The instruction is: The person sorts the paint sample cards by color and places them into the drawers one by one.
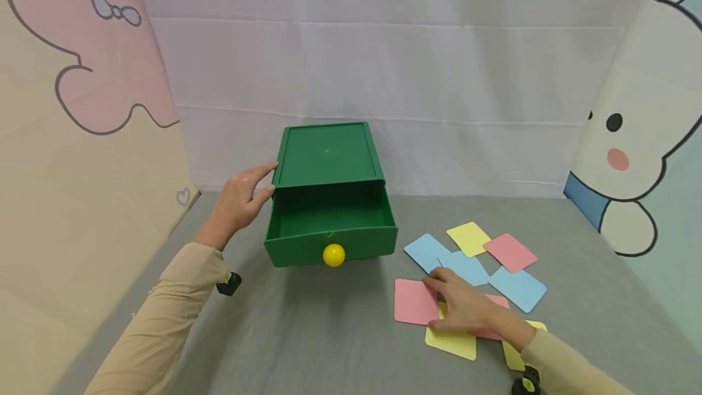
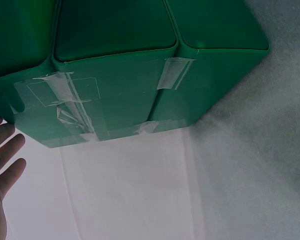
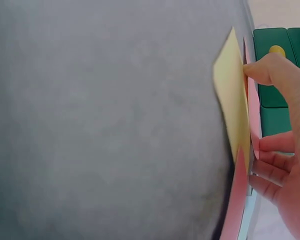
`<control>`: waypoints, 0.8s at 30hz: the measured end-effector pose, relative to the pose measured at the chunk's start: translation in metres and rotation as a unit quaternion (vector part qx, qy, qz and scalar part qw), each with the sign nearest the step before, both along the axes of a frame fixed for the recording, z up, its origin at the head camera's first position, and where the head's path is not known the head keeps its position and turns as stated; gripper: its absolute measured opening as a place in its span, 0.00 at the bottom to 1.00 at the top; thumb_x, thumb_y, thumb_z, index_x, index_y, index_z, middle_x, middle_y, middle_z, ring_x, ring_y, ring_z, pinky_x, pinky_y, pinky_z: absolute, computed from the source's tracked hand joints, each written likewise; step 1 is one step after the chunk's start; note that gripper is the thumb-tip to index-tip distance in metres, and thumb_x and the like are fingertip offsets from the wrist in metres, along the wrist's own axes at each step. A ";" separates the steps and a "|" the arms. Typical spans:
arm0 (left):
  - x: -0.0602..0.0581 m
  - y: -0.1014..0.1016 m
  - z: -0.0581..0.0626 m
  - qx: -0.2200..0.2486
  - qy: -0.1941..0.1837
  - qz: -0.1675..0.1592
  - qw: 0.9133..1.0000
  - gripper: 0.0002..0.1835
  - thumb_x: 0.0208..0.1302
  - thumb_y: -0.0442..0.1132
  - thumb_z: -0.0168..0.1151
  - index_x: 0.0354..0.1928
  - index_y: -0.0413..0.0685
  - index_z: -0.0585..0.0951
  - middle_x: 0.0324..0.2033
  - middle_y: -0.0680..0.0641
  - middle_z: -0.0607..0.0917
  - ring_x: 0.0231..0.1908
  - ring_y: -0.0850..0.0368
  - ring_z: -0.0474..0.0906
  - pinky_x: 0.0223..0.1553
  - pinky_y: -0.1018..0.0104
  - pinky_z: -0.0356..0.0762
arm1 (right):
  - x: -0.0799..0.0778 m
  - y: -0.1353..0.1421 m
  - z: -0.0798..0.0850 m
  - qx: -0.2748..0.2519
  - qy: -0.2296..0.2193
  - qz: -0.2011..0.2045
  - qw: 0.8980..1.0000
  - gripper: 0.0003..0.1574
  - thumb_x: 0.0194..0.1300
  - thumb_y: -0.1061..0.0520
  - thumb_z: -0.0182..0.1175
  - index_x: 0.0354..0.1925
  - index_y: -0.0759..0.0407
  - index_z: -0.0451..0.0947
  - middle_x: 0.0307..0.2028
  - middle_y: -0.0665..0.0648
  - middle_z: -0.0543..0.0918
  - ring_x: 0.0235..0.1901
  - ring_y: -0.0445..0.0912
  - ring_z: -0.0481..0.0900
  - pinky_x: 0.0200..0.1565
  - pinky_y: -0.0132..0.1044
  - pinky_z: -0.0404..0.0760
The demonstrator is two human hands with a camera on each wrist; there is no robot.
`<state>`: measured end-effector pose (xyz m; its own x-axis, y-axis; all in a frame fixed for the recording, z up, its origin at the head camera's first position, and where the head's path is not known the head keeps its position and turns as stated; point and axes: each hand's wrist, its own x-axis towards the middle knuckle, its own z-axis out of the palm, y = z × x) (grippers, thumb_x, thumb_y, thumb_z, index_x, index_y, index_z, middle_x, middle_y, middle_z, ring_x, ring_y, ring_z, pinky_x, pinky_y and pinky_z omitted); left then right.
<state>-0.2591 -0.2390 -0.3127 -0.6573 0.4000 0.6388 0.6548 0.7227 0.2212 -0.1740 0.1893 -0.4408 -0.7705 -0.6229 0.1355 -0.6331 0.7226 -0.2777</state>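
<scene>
A green box [image 1: 329, 154] stands at the back with its upper drawer [image 1: 359, 241] pulled out; a round yellow knob [image 1: 334, 255] marks the front. Inside, the drawer shows only bare green. My left hand [image 1: 236, 203] is at the box's left side, thumb and fingertips by its edge. My right hand [image 1: 466, 303] is low over the cards, pinching a pink card [image 1: 414, 302] between thumb and forefinger at its right-hand corners. Under that hand lie a yellow card [image 1: 452, 343] and another pink card [image 1: 496, 300], partly covered. In the right wrist view the pinched pink card [image 3: 254, 107] appears nearly edge-on.
Behind the right hand lie blue cards [image 1: 518, 288], a yellow card [image 1: 468, 238] and a pink card [image 1: 510, 252], some overlapping. One yellow card [image 1: 512, 352] is partly under the right sleeve. Clear tape [image 2: 175, 72] joins the box's stacked green sections. White cloth [image 1: 466, 78] hangs behind.
</scene>
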 end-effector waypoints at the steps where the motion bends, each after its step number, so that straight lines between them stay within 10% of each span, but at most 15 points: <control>1: 0.000 0.000 0.000 -0.001 0.000 0.000 1.000 0.26 0.67 0.47 0.44 0.60 0.36 0.69 0.54 0.35 0.74 0.53 0.40 0.71 0.52 0.44 0.67 | 0.000 0.001 0.000 -0.005 -0.008 0.000 1.000 0.45 0.40 0.42 0.67 0.54 0.66 0.73 0.46 0.53 0.69 0.42 0.41 0.67 0.41 0.35 0.73; 24: -0.001 0.000 0.000 0.001 0.010 -0.009 1.000 0.27 0.67 0.49 0.43 0.59 0.35 0.70 0.54 0.35 0.75 0.52 0.39 0.71 0.51 0.43 0.68 | -0.015 0.019 0.060 -0.028 0.004 -0.019 0.999 0.42 0.44 0.46 0.67 0.55 0.65 0.70 0.53 0.60 0.69 0.50 0.51 0.71 0.44 0.45 0.76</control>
<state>-0.2605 -0.2389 -0.3128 -0.6363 0.4110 0.6528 0.6728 0.7098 0.2088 -0.1894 0.2087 -0.3809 -0.7918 -0.5852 0.1749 -0.6082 0.7294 -0.3133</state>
